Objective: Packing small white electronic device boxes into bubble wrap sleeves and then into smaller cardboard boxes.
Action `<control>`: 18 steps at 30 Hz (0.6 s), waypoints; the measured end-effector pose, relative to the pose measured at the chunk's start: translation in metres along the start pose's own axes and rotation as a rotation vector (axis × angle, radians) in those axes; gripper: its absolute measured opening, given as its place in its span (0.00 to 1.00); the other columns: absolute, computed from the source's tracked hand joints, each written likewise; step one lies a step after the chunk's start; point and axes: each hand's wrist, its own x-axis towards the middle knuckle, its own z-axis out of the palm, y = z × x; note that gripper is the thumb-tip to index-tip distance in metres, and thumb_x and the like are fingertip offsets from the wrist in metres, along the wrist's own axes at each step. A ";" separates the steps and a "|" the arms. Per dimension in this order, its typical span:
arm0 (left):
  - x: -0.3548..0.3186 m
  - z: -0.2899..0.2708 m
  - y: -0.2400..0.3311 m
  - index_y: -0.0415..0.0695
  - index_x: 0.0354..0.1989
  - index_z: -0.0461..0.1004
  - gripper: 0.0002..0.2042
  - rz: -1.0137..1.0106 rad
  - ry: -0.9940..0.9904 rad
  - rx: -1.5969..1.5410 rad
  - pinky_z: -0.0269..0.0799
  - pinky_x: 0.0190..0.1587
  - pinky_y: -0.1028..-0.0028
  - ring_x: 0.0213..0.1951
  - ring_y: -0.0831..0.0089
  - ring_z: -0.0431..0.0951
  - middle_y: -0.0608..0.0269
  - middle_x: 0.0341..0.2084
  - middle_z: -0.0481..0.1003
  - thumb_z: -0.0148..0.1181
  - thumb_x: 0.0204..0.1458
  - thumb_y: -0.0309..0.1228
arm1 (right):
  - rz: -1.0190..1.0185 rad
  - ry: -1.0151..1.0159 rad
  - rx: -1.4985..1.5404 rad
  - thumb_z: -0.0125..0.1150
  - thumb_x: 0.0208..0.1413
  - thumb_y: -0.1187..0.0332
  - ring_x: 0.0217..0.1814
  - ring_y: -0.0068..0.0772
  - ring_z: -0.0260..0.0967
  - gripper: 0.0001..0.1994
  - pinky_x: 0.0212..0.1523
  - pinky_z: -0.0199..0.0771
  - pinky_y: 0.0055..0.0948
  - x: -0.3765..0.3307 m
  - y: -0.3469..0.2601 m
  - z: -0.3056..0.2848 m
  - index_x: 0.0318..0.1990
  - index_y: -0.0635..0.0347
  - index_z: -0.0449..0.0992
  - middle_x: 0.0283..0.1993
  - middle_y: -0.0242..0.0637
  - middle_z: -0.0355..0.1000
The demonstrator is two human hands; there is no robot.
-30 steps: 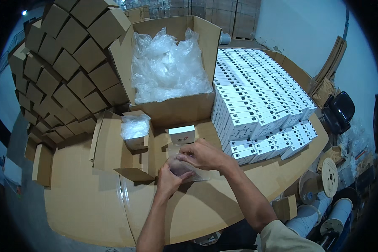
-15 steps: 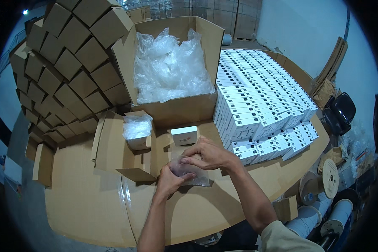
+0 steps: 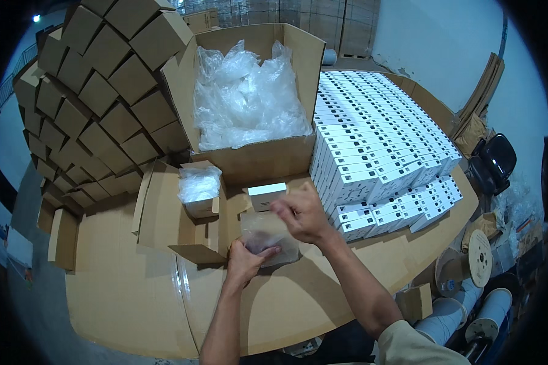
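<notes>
A clear plastic bag [image 3: 287, 248], which looks like a bubble pouch, is in my left hand [image 3: 243, 263]. The thumb lies over its front, and the other fingers show blurred through the plastic. Just above and to the right is my right hand [image 3: 307, 216], apart from the bag and smeared by motion; its fingers look curled, but their grip is unclear. Behind the hands a small white box [image 3: 265, 198] stands on the cardboard, its right end partly covered by my right hand. To the left is an open carton [image 3: 192, 240] with plastic-wrapped packs [image 3: 200, 184] in it.
A large open carton [image 3: 256, 159] heaped with clear plastic bags [image 3: 243, 91] stands at the back. Rows of stacked white boxes [image 3: 377, 152] fill the right side of the cardboard-covered table [image 3: 128, 292]. Brown cartons [image 3: 97, 91] are piled at the left; cable spools [image 3: 480, 255] stand beyond the right edge.
My right hand has let go of the bag's upper part and lifted up and to the right. The bag now hangs flatter and more spread out in my left hand.
</notes>
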 end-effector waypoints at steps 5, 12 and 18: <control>0.001 -0.001 -0.003 0.34 0.43 0.77 0.23 0.038 0.038 -0.046 0.77 0.45 0.71 0.39 0.71 0.81 0.57 0.37 0.81 0.79 0.41 0.31 | 0.180 0.603 0.542 0.40 0.67 0.64 0.56 0.41 0.67 0.18 0.58 0.65 0.34 0.000 0.009 0.026 0.48 0.67 0.75 0.49 0.45 0.72; -0.002 0.001 0.004 0.34 0.44 0.77 0.23 0.010 0.057 -0.075 0.77 0.45 0.71 0.40 0.71 0.81 0.56 0.38 0.81 0.80 0.40 0.31 | 0.474 0.594 0.969 0.41 0.68 0.73 0.65 0.34 0.62 0.18 0.67 0.59 0.32 -0.018 0.038 0.069 0.61 0.64 0.70 0.61 0.39 0.68; 0.002 -0.004 0.000 0.35 0.45 0.77 0.24 -0.013 0.014 -0.091 0.76 0.46 0.70 0.41 0.71 0.80 0.56 0.40 0.81 0.80 0.40 0.31 | 0.310 0.417 1.118 0.52 0.63 0.81 0.57 0.28 0.70 0.21 0.58 0.71 0.27 -0.020 0.053 0.085 0.63 0.60 0.69 0.59 0.39 0.71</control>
